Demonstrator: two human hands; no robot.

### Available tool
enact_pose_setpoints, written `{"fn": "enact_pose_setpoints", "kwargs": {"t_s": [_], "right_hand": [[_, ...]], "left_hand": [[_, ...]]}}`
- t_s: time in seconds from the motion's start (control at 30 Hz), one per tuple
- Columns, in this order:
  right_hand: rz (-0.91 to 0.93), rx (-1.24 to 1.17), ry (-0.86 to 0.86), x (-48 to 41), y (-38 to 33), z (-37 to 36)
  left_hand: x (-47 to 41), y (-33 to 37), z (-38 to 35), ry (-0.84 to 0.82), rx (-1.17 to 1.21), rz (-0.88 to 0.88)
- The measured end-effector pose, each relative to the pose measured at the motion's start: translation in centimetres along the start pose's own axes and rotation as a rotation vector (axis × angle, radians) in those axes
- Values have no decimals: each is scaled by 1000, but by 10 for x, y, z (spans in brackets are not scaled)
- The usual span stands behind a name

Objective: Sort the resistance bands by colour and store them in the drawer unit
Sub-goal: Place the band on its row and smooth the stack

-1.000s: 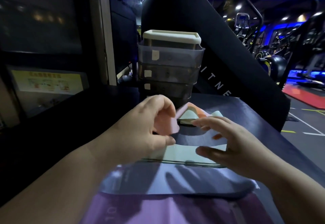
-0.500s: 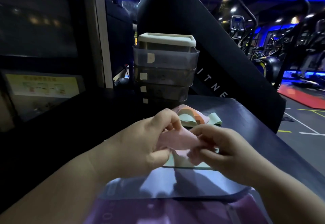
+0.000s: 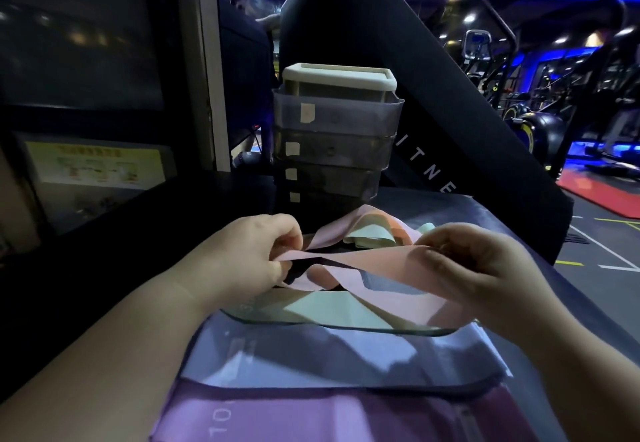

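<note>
Both hands, left hand (image 3: 249, 254) and right hand (image 3: 474, 268), now pinch the pink band (image 3: 374, 261), pulled apart and stretched above the tabletop (image 3: 540, 303); a second ago only the left held it. Untangled, probably ready for the drawer unit (image 3: 332, 143) at the far edge.

The drawer unit (image 3: 334, 136) is standing at twelve o'clock on the table (image 3: 519, 251). Loose bands (image 3: 367, 233) are lying just before it. Flat bands (image 3: 346, 355) are stacking toward six o'clock.
</note>
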State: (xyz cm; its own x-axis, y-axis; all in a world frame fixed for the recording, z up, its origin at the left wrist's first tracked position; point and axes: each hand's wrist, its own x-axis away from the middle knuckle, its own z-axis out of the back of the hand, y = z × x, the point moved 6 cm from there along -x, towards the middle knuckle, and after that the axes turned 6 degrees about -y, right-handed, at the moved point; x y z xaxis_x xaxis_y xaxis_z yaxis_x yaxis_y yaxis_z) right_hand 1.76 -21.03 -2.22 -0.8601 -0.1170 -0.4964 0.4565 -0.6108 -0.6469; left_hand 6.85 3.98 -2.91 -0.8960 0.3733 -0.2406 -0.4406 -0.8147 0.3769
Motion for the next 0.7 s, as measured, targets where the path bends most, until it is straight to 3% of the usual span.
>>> {"fn": "enact_pose_setpoints", "kwargs": {"t_s": [0.33, 0.7], "right_hand": [[-51, -36, 42, 1, 3, 11], [-61, -13, 147, -2, 15, 27]], "left_hand": [[2, -1, 10, 62, 43, 23], [3, 11, 9, -54, 441, -11]]}}
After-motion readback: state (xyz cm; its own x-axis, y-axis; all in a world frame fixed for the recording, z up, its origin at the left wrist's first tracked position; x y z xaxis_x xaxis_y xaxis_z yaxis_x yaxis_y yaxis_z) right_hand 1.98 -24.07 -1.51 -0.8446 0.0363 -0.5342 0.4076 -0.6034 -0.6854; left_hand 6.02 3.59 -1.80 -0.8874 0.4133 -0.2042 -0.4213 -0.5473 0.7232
